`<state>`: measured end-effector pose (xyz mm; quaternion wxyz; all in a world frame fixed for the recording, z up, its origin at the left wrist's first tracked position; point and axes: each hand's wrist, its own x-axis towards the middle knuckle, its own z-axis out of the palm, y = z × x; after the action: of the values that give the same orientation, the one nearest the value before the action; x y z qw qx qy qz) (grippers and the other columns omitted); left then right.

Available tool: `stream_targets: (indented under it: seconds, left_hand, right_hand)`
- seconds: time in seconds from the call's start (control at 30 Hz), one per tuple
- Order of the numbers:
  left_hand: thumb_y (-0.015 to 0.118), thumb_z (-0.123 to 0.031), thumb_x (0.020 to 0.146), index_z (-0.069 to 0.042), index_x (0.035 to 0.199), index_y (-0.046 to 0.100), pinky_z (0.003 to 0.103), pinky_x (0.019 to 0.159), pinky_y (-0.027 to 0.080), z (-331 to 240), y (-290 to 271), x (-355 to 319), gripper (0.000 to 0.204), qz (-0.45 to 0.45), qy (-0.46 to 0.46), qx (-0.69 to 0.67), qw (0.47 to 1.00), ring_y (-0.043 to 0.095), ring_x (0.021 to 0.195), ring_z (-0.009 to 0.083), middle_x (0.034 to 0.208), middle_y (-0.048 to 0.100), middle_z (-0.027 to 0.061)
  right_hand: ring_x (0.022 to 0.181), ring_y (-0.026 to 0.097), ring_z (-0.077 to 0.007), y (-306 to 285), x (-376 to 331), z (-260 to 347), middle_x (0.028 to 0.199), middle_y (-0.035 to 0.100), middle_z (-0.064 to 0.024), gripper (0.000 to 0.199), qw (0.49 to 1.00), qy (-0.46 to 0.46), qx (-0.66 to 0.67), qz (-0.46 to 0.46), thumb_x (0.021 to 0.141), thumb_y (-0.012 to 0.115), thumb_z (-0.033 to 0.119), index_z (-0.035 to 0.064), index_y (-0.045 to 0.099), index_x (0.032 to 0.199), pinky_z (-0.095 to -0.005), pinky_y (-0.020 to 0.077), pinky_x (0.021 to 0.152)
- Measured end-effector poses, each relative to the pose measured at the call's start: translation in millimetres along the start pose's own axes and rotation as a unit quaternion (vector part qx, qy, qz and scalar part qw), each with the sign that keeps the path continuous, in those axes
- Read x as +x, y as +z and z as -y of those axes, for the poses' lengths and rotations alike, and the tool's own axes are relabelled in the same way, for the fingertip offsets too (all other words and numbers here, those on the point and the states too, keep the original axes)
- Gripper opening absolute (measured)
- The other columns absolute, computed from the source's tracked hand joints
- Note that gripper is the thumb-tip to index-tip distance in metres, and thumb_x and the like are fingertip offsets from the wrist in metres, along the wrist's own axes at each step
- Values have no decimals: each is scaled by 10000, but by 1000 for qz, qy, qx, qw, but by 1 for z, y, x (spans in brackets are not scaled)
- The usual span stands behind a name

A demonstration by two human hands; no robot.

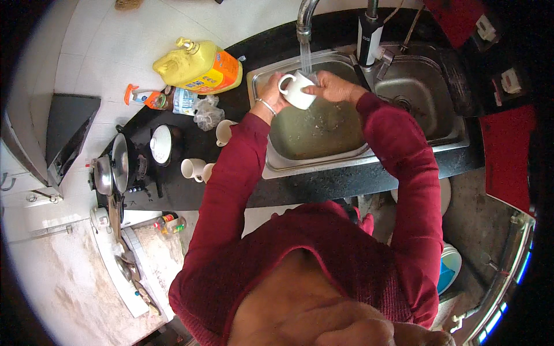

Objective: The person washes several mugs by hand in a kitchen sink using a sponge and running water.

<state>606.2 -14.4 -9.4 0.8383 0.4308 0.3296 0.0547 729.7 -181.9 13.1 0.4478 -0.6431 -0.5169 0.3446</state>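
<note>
A white mug (pixel 298 92) is tilted under the stream from the faucet (pixel 304 29), above the left sink basin (pixel 311 155) with water in it. My left hand (pixel 273 93) is closed around the mug's handle side, a bracelet on its wrist. On the other side my right hand (pixel 334 87) grips the mug near its rim, fingers bent against it. Left of the basin, a white mug (pixel 225 132) stands on the black counter (pixel 254 193), partly behind my left sleeve. Another white mug (pixel 193 168) lies nearer me, with one more half hidden beside it.
A big yellow jug (pixel 199 66), a spray bottle (pixel 145 97) and a crumpled clear bag (pixel 208 112) stand behind the mugs. Far left are a white-lidded pot (pixel 161 144) and pans (pixel 120 163). The right basin (pixel 418 92) adjoins, with a black-and-white tap unit (pixel 369 39) between.
</note>
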Motion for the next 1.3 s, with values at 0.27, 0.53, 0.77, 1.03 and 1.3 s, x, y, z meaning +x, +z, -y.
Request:
stream_targets:
  seconds: [0.27,0.53,0.77,1.03,1.3]
  left_hand:
    - [454,-363,874,-64,867,449,585,767,414,-16,15,-18,299,-23,42,78,996,544,737,272,786,445,31]
    - [423,-331,891,-65,794,475,446,686,469,34,-4,9,288,-41,49,-105,992,540,796,236,809,498,60]
    - [420,-318,896,-93,655,441,258,474,380,40,32,-27,331,-114,95,-1,989,425,522,113,630,450,14]
    - [452,-310,879,-80,665,492,337,707,415,54,27,-38,317,-42,411,316,854,495,786,169,1001,518,99]
    - [454,-216,872,-64,933,596,341,740,438,23,16,-48,217,47,499,627,596,491,1029,237,1115,485,141]
  right_hand:
    - [599,593,-218,-17,21,-14,713,614,-153,360,978,49,85,-183,791,582,320,-36,609,840,-304,465,507]
    - [1113,415,-343,74,-5,6,1166,487,-160,419,887,-132,-256,-360,848,436,382,95,519,1142,-426,335,922]
    - [1126,396,-352,75,8,-19,1227,438,-149,358,905,-136,-110,-388,909,317,259,86,496,1167,-415,317,944]
    - [865,588,-245,54,12,-15,1018,570,-85,410,749,226,553,-285,908,251,368,99,530,1042,-414,508,609]
    - [879,579,-245,49,14,-20,1040,559,-66,391,669,172,657,-302,904,290,396,122,520,1061,-404,527,544]
